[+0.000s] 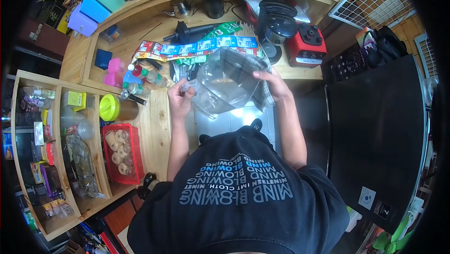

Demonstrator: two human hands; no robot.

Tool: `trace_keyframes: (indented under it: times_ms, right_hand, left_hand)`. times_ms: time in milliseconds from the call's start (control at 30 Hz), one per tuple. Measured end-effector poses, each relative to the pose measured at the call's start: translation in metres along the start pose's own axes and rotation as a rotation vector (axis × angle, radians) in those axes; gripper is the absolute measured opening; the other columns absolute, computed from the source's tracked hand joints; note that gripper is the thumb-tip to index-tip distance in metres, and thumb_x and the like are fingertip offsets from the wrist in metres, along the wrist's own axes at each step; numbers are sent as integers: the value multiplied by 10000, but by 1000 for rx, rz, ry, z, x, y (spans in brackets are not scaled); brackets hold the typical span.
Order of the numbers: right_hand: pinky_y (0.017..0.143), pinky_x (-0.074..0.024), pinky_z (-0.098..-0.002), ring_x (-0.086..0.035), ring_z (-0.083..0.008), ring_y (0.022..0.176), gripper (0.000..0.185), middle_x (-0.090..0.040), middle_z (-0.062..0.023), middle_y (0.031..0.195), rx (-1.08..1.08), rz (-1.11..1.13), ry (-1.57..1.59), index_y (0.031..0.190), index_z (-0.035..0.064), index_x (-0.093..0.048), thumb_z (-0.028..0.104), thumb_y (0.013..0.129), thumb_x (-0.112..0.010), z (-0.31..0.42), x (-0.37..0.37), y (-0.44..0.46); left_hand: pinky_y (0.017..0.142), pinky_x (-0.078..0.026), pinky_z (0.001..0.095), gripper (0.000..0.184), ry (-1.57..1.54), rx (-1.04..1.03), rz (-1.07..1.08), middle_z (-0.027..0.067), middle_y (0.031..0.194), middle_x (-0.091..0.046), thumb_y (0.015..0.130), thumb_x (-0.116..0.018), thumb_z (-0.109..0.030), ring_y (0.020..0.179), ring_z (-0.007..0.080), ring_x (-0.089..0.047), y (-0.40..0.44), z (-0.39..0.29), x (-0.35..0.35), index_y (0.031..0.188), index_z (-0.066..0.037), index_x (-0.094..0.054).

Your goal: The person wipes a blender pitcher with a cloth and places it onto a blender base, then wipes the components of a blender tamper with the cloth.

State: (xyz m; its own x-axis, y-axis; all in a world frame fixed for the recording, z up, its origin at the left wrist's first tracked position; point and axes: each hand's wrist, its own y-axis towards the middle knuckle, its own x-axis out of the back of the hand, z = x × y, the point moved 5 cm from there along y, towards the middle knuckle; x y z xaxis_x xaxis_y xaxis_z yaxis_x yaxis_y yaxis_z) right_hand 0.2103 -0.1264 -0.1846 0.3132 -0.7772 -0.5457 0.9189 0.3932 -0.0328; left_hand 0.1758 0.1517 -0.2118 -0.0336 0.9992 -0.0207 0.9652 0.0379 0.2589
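Observation:
A clear see-through jug (213,99) is held up in front of my body, tilted on its side. My left hand (179,100) is closed on its clear, ridged handle-like part at the left. On the other side, my right hand (274,85) grips a dark grey checked cloth (243,64), which lies against the jug's far and right side. My right thumb shows on top of the cloth; the other right fingers are mostly hidden behind it. The jug's exact kind is hard to make out through the reflections.
Behind the jug, a counter holds strips of sachets (206,46), a coffee maker (276,24) and a red blender base (305,45). Left are bottles (154,76), a yellow-lidded container (117,107) and a red basket (137,155). A black fridge (375,132) stands right.

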Motion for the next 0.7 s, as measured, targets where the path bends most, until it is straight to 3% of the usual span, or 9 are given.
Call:
trace_keyframes:
  times_ms: [167, 367, 433, 533, 567, 600, 667, 700]
  right_hand:
    - [1110, -353, -355, -510, -244, 1283, 764, -513, -157, 1417, 13, 77, 109, 1448, -50, -400, 163, 787, -719, -8, 2, -5]
    - [1132, -334, -376, -468, -266, 1335, 818, -460, -168, 1475, 71, 134, 167, 1479, -45, -363, 196, 774, -704, -9, 4, -14]
    - [1130, -341, -378, -471, -267, 1329, 832, -459, -169, 1469, 19, 183, 323, 1475, -46, -361, 240, 772, -701, -15, 6, -13]
    - [1126, -351, -379, -474, -263, 1322, 856, -461, -165, 1460, 30, 211, 195, 1471, -47, -360, 303, 771, -708, -19, 12, 1]
    - [1106, -373, -367, -534, -252, 1255, 777, -544, -157, 1378, 33, 234, 208, 1419, -51, -444, 307, 783, -710, 0, -14, -3]
    - [1106, -373, -367, -534, -252, 1255, 777, -544, -157, 1378, 29, 228, 210, 1419, -51, -444, 307, 783, -710, 6, -18, -2]
    - [1063, -411, -351, -603, -241, 1153, 636, -640, -146, 1244, -138, 269, 86, 1324, -51, -558, 287, 806, -704, 9, -21, 3]
    - [1013, -441, -326, -638, -221, 1072, 509, -691, -129, 1137, -191, 259, 40, 1237, -38, -642, 244, 820, -708, 11, -25, 1]
  left_hand:
    - [449, -211, 198, 558, -32, -38, 8, -69, 641, -418, 889, -673, -571, 524, -3, -345, 1, 13, 3, 818, -40, -516]
    - [454, -225, 197, 618, -41, -63, 139, -61, 646, -436, 853, -683, -613, 532, -4, -360, 4, 17, 4, 856, -12, -537]
    - [458, -235, 201, 646, -97, -21, 160, -64, 643, -439, 824, -685, -642, 535, 0, -367, 7, 12, -1, 846, -12, -547]
    - [475, -265, 214, 687, -81, 13, 270, -71, 638, -441, 775, -689, -682, 552, 7, -381, 16, 2, -9, 805, -8, -561]
    - [489, -285, 224, 700, -7, -1, 359, -75, 634, -441, 755, -691, -693, 567, 10, -389, 17, 0, -14, 773, -4, -565]
    - [489, -285, 224, 700, -10, 6, 360, -75, 634, -441, 755, -691, -693, 567, 10, -389, 17, -3, -19, 773, -4, -565]
    - [524, -312, 243, 710, 55, 25, 470, -84, 630, -436, 741, -699, -693, 614, 10, -392, 18, -10, -38, 696, -7, -523]
    - [554, -329, 241, 651, 80, 50, 541, -77, 684, -458, 751, -726, -638, 674, 24, -388, 20, -11, -39, 760, -13, -545]
